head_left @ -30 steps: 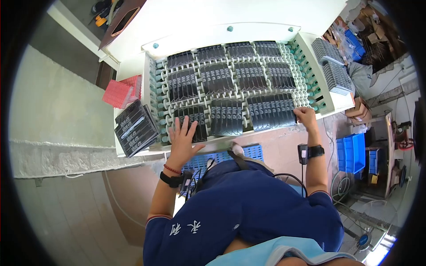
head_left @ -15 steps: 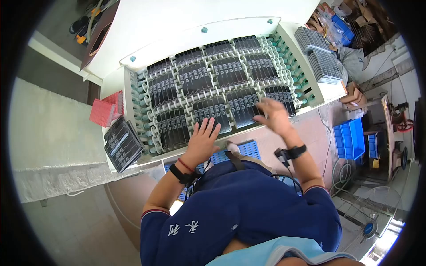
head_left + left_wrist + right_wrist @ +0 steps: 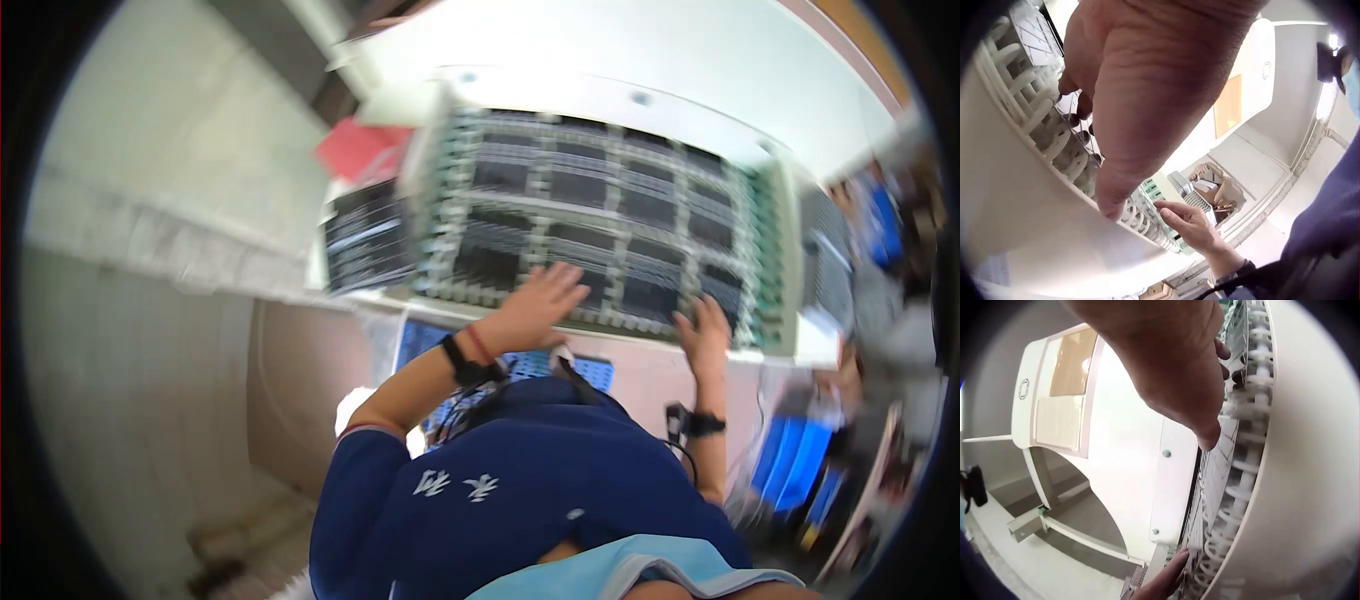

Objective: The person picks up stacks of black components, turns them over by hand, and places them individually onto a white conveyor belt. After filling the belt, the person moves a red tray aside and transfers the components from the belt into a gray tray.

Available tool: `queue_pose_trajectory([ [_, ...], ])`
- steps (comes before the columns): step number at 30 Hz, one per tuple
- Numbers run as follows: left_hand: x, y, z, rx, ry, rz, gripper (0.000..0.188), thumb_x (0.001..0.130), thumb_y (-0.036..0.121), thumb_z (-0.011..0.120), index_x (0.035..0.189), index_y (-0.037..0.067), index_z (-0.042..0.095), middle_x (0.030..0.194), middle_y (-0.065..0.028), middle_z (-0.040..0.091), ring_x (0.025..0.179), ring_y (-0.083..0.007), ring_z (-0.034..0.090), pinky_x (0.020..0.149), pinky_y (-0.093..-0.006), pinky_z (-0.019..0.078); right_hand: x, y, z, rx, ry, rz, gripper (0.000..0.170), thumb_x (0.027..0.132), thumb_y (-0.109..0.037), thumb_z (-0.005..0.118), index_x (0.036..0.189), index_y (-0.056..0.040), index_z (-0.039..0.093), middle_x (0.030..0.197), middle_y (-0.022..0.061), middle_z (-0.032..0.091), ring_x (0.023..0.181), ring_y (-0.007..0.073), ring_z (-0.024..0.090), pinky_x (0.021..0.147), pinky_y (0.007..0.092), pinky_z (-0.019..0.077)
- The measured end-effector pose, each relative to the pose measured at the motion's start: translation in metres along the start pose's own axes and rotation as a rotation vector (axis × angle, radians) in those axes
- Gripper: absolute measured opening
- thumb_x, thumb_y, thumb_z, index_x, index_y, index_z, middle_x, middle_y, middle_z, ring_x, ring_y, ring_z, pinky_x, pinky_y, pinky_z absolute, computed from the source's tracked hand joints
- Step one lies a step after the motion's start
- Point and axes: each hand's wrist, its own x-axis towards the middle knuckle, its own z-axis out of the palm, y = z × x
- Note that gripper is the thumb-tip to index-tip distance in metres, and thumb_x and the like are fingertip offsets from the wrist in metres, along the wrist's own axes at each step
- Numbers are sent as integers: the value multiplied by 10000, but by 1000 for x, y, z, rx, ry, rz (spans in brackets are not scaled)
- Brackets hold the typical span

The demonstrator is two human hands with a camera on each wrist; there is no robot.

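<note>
Characters 永 and 利 [image 3: 481,488] on shirt [image 3: 560,440], hands [image 3: 540,305] [image 3: 709,335] at dark panels [image 3: 652,285]

Pale wall [image 3: 1267,176] with a ragged hole [image 3: 1219,184], bright strip of light [image 3: 1327,100], pinkish floor [image 3: 640,372].

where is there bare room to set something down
The right ledge looks bare at its near corner, in front of the grey stacks. Rollers lie uncovered between the rightmost dark panels and that ledge. Crowded: left ledge, with its red stack and black stack; panels cover most of the middle.
</note>
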Motion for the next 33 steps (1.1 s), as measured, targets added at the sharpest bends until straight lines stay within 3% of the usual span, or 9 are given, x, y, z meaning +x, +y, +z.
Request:
queue_pose_trajectory([
  [4, -35, -6, -14, -255, 114, 8, 728, 767, 273, 702, 1356, 39, 344, 1402, -191, 343, 1301, -365, 324, 1046, -410, 324, 15, -14, -1, -36, 5, -32, 398, 768, -252, 701, 1050, 11, 603, 1136, 195, 570, 1054, 356, 540, 894, 410, 428],
  [8, -89, -2, -39, -591, 154, -286, 590, 808, 225, 674, 1300, 16, 425, 1270, -182, 500, 1181, -331, 483, 977, -362, 405, 52, -92, -15, 394, -139, -111, 342, 803, -205, 680, 1051, 19, 604, 1029, 179, 619, 950, 322, 602, 836, 361, 469],
  [10, -123, -3, -48, -761, 226, -435, 515, 831, 180, 656, 1273, 6, 456, 1200, -166, 564, 1104, -290, 557, 934, -352, 443, 64, -130, 2, 874, -405, 16, 319, 827, -188, 664, 1067, 13, 602, 979, 127, 639, 873, 227, 635, 776, 307, 489],
  [12, -159, -5, -48, -874, 388, -548, 466, 847, 129, 634, 1264, 8, 466, 1153, -153, 590, 1029, -240, 591, 885, -331, 473, 83, -171, 19, 1050, -571, -149, 314, 848, -185, 645, 1088, 12, 596, 953, 82, 637, 844, 148, 628, 723, 260, 495],
  [14, -191, -15, -42, -965, 583, -658, 441, 855, 90, 617, 1260, 2, 465, 1084, -140, 616, 932, -187, 614, 813, -301, 499, 98, -220, 25, 1175, -776, -69, 347, 862, -206, 629, 1117, 23, 574, 943, 81, 635, 844, 145, 625, 694, 265, 510],
  [19, -234, -34, -52, -977, 1110, -842, 542, 860, 72, 602, 1321, -54, 349, 896, -112, 662, 685, -109, 614, 613, -229, 518, 121, -319, 51, 1276, -974, 67, 468, 876, -373, 586, 1104, 34, 547, 923, 97, 601, 828, 183, 605, 665, 309, 534],
  [23, -232, -38, -80, -855, 1125, -849, 647, 860, 78, 597, 1359, -110, 231, 790, -87, 666, 586, -100, 599, 551, -214, 503, 133, -363, 55, 1182, -988, 165, 438, 827, -369, 661, 959, 41, 579, 846, 100, 615, 677, 160, 605, 552, 303, 523],
  [27, -229, -50, -82, -782, 850, -869, 714, 851, 80, 603, 1384, -108, 167, 769, -90, 671, 599, -105, 614, 555, -222, 499, 134, -368, 65, 1114, -986, 176, 391, 822, -327, 675, 913, 39, 569, 756, 87, 618, 624, 157, 599, 521, 295, 511],
  [33, -224, -48, -82, -713, 893, -857, 741, 853, 78, 603, 1389, -109, 128, 771, -103, 670, 597, -112, 612, 554, -235, 504, 118, -367, 85, 1259, -927, 191, 413, 811, -322, 688, 892, 55, 540, 732, 110, 610, 559, 157, 592, 482, 274, 500],
])
